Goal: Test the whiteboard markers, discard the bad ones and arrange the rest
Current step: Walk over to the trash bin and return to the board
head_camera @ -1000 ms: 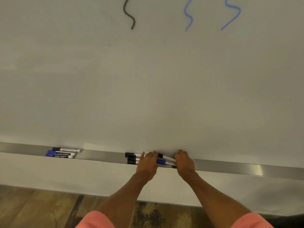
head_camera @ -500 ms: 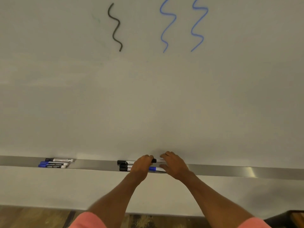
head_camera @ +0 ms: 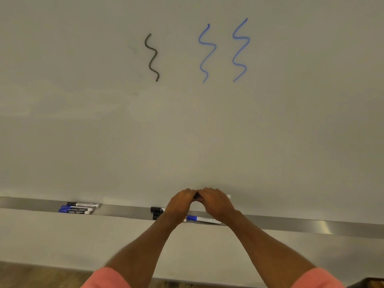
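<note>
Both my hands hold one marker (head_camera: 228, 196) raised just above the metal ledge (head_camera: 291, 224). My left hand (head_camera: 180, 204) grips its black cap end and my right hand (head_camera: 216, 202) grips its white barrel, whose tip sticks out to the right. Beneath my hands a blue-capped marker (head_camera: 202, 219) lies on the ledge, and two black-capped markers (head_camera: 156, 212) lie partly hidden behind my left wrist. Three more markers (head_camera: 79, 208) lie in a group further left on the ledge.
The whiteboard (head_camera: 291, 121) fills the view, with one black squiggle (head_camera: 152, 57) and two blue squiggles (head_camera: 224, 51) drawn near the top. Wooden floor shows at the bottom left.
My hands have lifted a black-capped marker off the ledge and closed together on it. The camera has tilted up, so the squiggles sit lower in view.
</note>
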`<state>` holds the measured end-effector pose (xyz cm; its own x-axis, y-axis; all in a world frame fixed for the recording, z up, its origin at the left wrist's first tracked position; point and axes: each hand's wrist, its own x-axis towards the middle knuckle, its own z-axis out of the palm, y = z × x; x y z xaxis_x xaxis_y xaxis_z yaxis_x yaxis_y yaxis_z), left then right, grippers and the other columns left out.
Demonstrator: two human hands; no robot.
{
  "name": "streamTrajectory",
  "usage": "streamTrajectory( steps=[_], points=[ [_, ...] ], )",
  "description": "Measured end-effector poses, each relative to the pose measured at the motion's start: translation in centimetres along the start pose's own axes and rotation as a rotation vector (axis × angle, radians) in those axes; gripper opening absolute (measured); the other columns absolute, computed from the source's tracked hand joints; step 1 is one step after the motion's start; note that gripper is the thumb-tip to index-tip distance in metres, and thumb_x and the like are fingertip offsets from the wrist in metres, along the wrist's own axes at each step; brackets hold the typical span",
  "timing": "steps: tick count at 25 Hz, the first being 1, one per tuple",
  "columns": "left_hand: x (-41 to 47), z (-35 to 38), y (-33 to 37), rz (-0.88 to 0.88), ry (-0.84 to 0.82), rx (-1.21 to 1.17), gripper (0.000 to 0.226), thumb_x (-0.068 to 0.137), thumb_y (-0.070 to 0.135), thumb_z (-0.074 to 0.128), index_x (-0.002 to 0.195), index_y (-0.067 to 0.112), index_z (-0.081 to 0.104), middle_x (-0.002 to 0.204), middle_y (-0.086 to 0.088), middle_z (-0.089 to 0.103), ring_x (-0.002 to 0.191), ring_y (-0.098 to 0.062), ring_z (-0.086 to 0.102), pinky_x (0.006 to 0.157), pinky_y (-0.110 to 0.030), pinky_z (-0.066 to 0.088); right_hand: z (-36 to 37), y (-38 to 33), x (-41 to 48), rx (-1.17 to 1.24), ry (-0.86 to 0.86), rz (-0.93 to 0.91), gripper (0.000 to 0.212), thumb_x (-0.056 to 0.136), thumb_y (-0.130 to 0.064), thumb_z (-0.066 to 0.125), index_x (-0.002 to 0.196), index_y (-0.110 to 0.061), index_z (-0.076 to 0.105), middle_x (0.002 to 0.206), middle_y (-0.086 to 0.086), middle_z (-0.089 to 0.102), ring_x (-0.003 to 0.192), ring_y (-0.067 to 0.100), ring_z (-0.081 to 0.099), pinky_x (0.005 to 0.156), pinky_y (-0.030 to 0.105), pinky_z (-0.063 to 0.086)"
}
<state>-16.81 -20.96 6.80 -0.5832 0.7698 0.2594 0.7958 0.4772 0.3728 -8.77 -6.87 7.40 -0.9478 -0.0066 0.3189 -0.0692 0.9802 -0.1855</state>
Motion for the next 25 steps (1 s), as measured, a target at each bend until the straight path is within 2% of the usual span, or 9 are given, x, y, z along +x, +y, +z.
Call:
streamTrajectory(
  steps=[8, 12, 14, 17, 19, 21, 22, 24, 25],
  points=[
    [-0.5, -5.0, -3.5, 0.120, 0.099, -0.055, 0.028, 0.098, 0.020, 0.044, 0.122, 0.012, 0.057, 0.115, -0.006, 0.063, 0.104, -0.016, 0.058, 0.092, -0.025, 0.045, -1.8, -4.7, 3.5, -0.044, 0.140, 0.028, 0.035, 0.098, -0.044, 0.038, 0.114, -0.023, 0.061, 0.096, -0.001, 0.069, 0.082, 0.019, 0.064, 0.071, 0.029, 0.046],
    [-0.7, -8.0, -5.4, 0.202, 0.116, -0.033, 0.037, 0.096, 0.029, 0.037, 0.119, 0.009, 0.059, 0.109, -0.009, 0.065, 0.098, -0.018, 0.059, 0.088, -0.025, 0.045, -2.2, -7.6, 5.5, -0.083, 0.194, 0.049, 0.053, 0.094, -0.056, 0.025, 0.114, -0.025, 0.062, 0.094, -0.002, 0.070, 0.081, 0.017, 0.066, 0.068, 0.027, 0.047],
    [-0.8, -9.3, -6.7, 0.231, 0.138, -0.032, 0.039, 0.094, 0.030, 0.036, 0.118, 0.010, 0.060, 0.106, -0.008, 0.065, 0.096, -0.017, 0.059, 0.085, -0.022, 0.043, -2.5, -9.0, 6.4, -0.132, 0.259, 0.055, 0.060, 0.091, -0.059, 0.017, 0.112, -0.027, 0.063, 0.085, -0.004, 0.071, 0.072, 0.014, 0.066, 0.061, 0.024, 0.044],
    [-0.8, -11.0, -8.5, 0.267, 0.181, 0.028, 0.026, 0.097, 0.018, 0.047, 0.119, 0.011, 0.059, 0.107, -0.008, 0.065, 0.097, -0.019, 0.060, 0.084, -0.023, 0.042, -2.5, -10.4, 7.4, -0.209, 0.331, 0.115, 0.054, 0.097, -0.056, 0.016, 0.113, -0.035, 0.063, 0.062, -0.007, 0.065, 0.050, 0.008, 0.061, 0.044, 0.019, 0.040],
    [-0.8, -12.3, -9.4, 0.250, 0.196, 0.096, 0.023, 0.098, 0.015, 0.046, 0.115, 0.008, 0.060, 0.103, -0.010, 0.064, 0.093, -0.023, 0.060, 0.076, -0.025, 0.041, -1.9, -11.2, 8.2, -0.130, 0.355, 0.144, 0.055, 0.097, -0.057, 0.020, 0.126, -0.028, 0.057, 0.075, -0.007, 0.068, 0.061, 0.010, 0.065, 0.051, 0.024, 0.049],
    [-1.0, -13.8, -10.0, 0.229, 0.281, 0.135, 0.016, 0.092, 0.011, 0.057, 0.106, 0.008, 0.063, 0.095, -0.008, 0.066, 0.084, -0.023, 0.064, 0.068, -0.028, 0.047, -2.3, -12.5, 9.3, 0.067, 0.352, 0.239, 0.050, 0.096, -0.050, 0.037, 0.134, -0.018, 0.044, 0.096, -0.004, 0.066, 0.080, 0.014, 0.065, 0.070, 0.030, 0.053],
    [-1.1, -14.5, -10.3, 0.247, 0.344, 0.134, 0.016, 0.085, 0.010, 0.067, 0.101, 0.009, 0.065, 0.089, -0.005, 0.067, 0.077, -0.021, 0.065, 0.063, -0.028, 0.049, -2.8, -13.2, 9.9, 0.152, 0.332, 0.279, 0.045, 0.095, -0.039, 0.045, 0.134, -0.016, 0.038, 0.099, -0.004, 0.061, 0.081, 0.014, 0.062, 0.072, 0.030, 0.051],
    [-1.2, -15.7, -11.5, 0.299, 0.477, 0.181, 0.027, 0.073, 0.011, 0.079, 0.096, 0.013, 0.066, 0.084, 0.000, 0.068, 0.069, -0.016, 0.065, 0.056, -0.026, 0.049, -3.7, -14.2, 11.4, 0.231, 0.350, 0.272, 0.037, 0.093, -0.018, 0.047, 0.127, -0.017, 0.031, 0.093, -0.001, 0.056, 0.072, 0.013, 0.056, 0.065, 0.027, 0.047],
    [-1.1, -16.5, -11.9, 0.321, 0.526, 0.192, 0.032, 0.072, 0.012, 0.080, 0.100, 0.012, 0.064, 0.088, 0.000, 0.069, 0.072, -0.016, 0.065, 0.058, -0.026, 0.051, -4.3, -14.7, 12.0, 0.266, 0.375, 0.246, 0.035, 0.094, -0.013, 0.045, 0.124, -0.019, 0.029, 0.091, 0.001, 0.054, 0.067, 0.012, 0.054, 0.061, 0.025, 0.045]
  ],
)
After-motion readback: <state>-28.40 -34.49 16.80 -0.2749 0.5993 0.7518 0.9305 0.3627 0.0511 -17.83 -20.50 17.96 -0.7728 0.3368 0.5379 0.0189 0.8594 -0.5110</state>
